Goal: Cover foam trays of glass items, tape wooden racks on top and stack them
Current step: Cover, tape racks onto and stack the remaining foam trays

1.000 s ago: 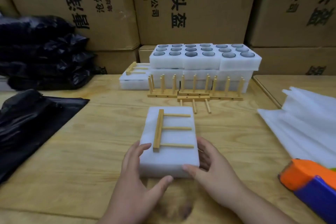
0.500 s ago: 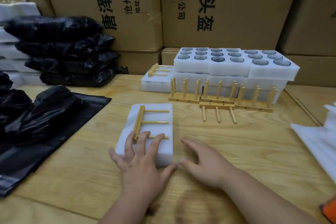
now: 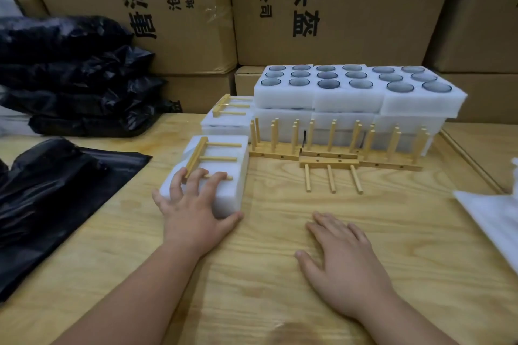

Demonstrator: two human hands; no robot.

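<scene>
Left hand [image 3: 193, 204] rests with spread, straight fingers on the covered foam tray [image 3: 215, 173] and its wooden rack [image 3: 208, 158], at the table's [image 3: 280, 274] left. Right hand [image 3: 344, 258] lies flat and empty on the table. Sliding it to the finished tray [image 3: 227, 119] beyond likely wants level, even pressure. Cartons [image 3: 322, 5] read "头盔" and "沧州".

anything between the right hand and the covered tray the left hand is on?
No. In the head view only bare wooden table separates the right hand from the covered foam tray under the left hand.
</scene>
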